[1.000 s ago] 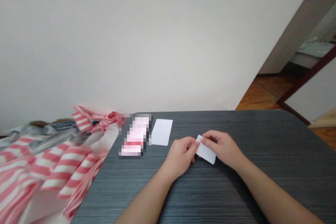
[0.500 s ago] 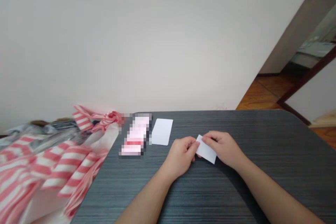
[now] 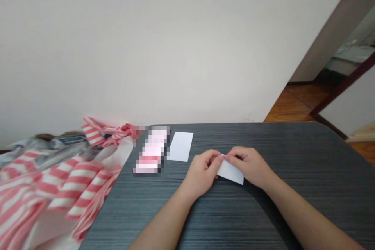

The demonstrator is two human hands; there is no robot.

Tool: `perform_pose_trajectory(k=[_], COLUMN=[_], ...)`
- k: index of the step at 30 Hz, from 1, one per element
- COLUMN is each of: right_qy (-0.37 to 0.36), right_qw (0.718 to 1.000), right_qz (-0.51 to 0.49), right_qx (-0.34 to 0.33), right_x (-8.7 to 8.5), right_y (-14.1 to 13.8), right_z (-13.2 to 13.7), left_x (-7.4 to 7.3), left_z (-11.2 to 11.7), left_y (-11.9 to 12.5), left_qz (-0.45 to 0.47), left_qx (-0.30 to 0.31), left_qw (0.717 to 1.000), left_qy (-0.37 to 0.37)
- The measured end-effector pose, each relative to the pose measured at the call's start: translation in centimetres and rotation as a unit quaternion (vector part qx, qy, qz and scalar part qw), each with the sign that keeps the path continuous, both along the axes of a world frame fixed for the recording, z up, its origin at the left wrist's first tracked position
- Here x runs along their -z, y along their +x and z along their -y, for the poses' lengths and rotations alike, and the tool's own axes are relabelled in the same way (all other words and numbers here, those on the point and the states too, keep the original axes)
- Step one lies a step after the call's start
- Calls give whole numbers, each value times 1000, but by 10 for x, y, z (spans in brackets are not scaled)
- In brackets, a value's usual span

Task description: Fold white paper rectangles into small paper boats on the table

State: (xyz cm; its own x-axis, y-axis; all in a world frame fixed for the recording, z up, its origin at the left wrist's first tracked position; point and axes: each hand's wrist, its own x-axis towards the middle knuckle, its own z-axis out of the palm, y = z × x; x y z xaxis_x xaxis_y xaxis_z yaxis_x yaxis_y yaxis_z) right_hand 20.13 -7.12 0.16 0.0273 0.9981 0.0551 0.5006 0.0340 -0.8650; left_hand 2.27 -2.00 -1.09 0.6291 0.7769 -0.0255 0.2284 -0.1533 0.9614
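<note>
Between my two hands is a small piece of white paper (image 3: 231,172), its flat face toward me and its lower right corner hanging free. My left hand (image 3: 205,170) pinches its upper left part between thumb and fingers. My right hand (image 3: 247,164) grips the top edge, thumb tip close to the left thumb. The fingers behind the paper are hidden. To the left of my hands, a white card (image 3: 181,147) with rounded corners lies flat on the dark table (image 3: 140,203).
A pixelated pink and white oblong (image 3: 152,150) lies left of the card. Red-and-white striped cloth (image 3: 79,183) is heaped beyond the table's left edge. A pale wall (image 3: 187,47) stands behind the table, with a doorway and wooden floor (image 3: 295,97) at right.
Both hands have drawn closer at the paper's top edge, thumbs nearly meeting. The paper has turned slightly and less of its top shows. The card stays put.
</note>
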Motion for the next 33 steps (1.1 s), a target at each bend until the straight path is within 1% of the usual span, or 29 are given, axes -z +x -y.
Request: perform_pose_trajectory(k=[3, 6, 9, 13, 16, 19, 27, 33], right_qy=[-1, -15, -36, -37, -31, -28, -22, -36], right_qw=[1000, 1000, 999, 999, 999, 1000, 1000, 999], right_qz=[8, 14, 5, -2, -1, 7, 19, 1], right_qx=[-20, -21, -16, -13, -9, -4, -4, -2], right_x=[-1, -2, -2, -1, -1, -2, -1, 3], right_y=[-2, -4, -5, -5, -3, -2, -2, 2], right_z=[0, 0, 1, 1, 2, 2, 1, 0], left_x=[-2, -6, -7, -7, -6, -5, -4, 0], left_z=[-1, -2, -1, -1, -1, -1, -1, -2], left_y=[0, 0, -1, 0, 0, 0, -2, -3], left_qz=[-10, -31, -45, -53, -54, -52, -34, -9], left_qx=[-10, -12, -24, -50, -63, -61, -17, -45], left_qw=[999, 996, 994, 992, 991, 992, 998, 998], left_qy=[41, 82, 96, 104, 104, 97, 52, 31])
